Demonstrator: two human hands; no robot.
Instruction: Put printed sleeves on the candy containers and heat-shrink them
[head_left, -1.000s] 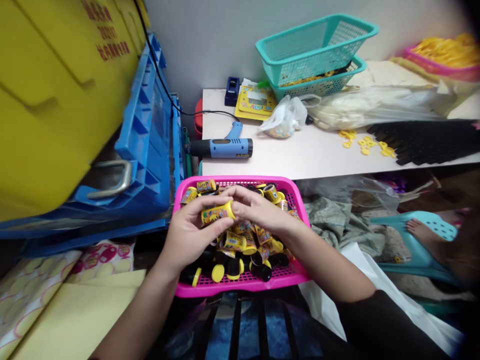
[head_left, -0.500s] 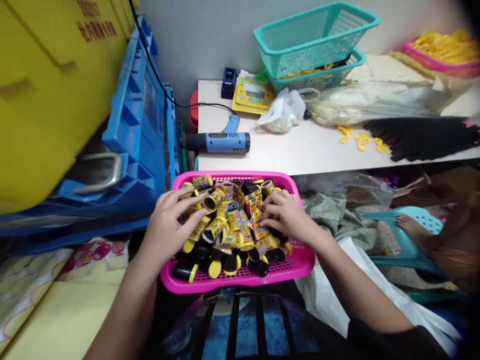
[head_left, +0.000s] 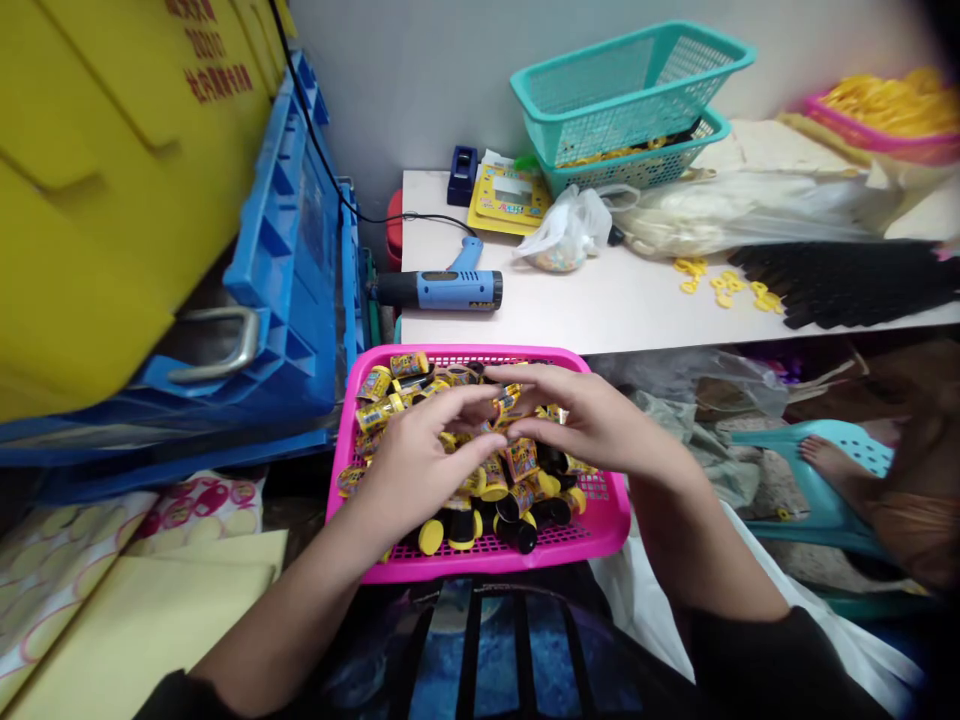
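Note:
A pink basket (head_left: 577, 558) sits at my lap, filled with small black canisters that have yellow lids and yellow printed labels (head_left: 521, 460). Above the middle of the pile, my left hand (head_left: 427, 450) reaches in from the left, its fingers apart and pointing right. My right hand (head_left: 592, 415) comes from the right with thumb and fingers spread, its fingertips close to those of my left hand. No canister is visibly held in either hand. The canisters beneath both palms are partly hidden.
On the white table (head_left: 570, 315) lie a blue heat gun (head_left: 457, 290), a plastic bag (head_left: 570, 230), yellow clips (head_left: 726, 288) and black strips (head_left: 847, 285). Teal baskets (head_left: 630, 100) stand behind. Blue crates (head_left: 289, 270) rise at left. A person's foot (head_left: 832, 460) rests on a teal stool (head_left: 795, 500).
Both hands have moved inward from the sides of the pile and nearly meet over its middle. The view has shifted slightly.

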